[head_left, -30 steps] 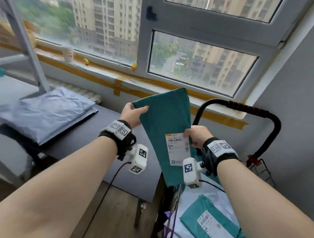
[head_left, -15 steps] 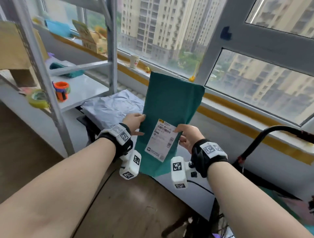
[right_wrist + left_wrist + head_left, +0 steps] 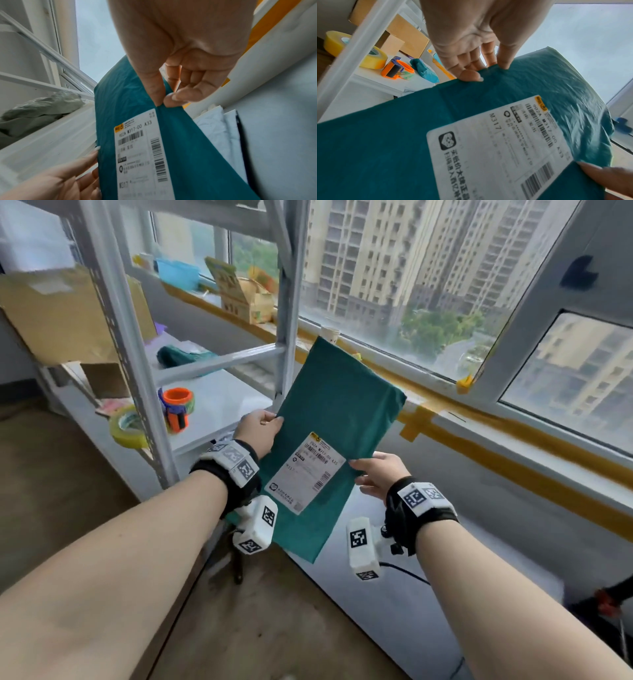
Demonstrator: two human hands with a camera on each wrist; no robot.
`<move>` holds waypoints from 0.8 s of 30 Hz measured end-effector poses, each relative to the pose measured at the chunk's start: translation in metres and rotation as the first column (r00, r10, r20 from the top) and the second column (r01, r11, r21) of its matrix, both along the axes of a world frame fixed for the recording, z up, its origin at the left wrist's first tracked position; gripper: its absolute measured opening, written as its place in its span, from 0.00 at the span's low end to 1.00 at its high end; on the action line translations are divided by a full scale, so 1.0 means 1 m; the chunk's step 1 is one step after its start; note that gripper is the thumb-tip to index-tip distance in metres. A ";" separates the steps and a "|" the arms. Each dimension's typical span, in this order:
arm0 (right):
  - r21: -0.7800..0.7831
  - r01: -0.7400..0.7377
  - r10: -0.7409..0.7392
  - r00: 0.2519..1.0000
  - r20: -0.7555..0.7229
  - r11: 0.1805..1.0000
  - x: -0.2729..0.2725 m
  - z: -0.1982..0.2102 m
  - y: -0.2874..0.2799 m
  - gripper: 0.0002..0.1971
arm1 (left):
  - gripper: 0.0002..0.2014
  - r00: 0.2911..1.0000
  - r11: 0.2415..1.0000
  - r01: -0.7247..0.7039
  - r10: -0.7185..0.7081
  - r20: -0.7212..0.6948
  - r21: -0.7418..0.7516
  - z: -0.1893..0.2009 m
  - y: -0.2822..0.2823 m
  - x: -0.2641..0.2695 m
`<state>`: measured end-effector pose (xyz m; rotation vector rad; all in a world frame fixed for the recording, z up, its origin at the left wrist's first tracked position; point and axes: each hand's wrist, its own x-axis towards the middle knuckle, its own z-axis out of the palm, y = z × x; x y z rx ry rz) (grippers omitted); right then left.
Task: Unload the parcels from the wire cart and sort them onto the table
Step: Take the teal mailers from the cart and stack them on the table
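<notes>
Now the teal parcel (image 3: 329, 436) hangs in the air between both hands, over the near edge of the grey desk (image 3: 428, 587), its white shipping label (image 3: 310, 472) facing up. The left hand (image 3: 257, 433) pinches the edge at nine o'clock; the right hand (image 3: 376, 475) pinches the edge at four o'clock, each grip grasping thin film. It looks flat, limp and slightly crinkled. To set it down well, I judge: keep it taut, lower it level, label upward, onto the desk.
</notes>
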<state>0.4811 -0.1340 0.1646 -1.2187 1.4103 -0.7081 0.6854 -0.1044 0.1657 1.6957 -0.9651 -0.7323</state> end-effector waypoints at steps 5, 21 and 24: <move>0.048 -0.006 0.004 0.999 0.037 0.999 0.036 0.003 -0.067 0.06 | 0.11 0.997 0.998 0.014 -0.018 0.079 0.054 0.010 -0.070 0.039; 0.196 0.229 -0.225 0.973 -0.046 0.953 0.118 -0.032 -0.159 0.07 | 0.15 0.919 0.916 0.162 -0.275 0.281 0.367 -0.041 -0.225 0.128; 0.262 0.284 -0.297 0.955 0.009 0.922 0.132 -0.042 -0.161 0.10 | 0.17 0.887 0.872 0.200 -0.355 0.295 0.447 -0.062 -0.238 0.137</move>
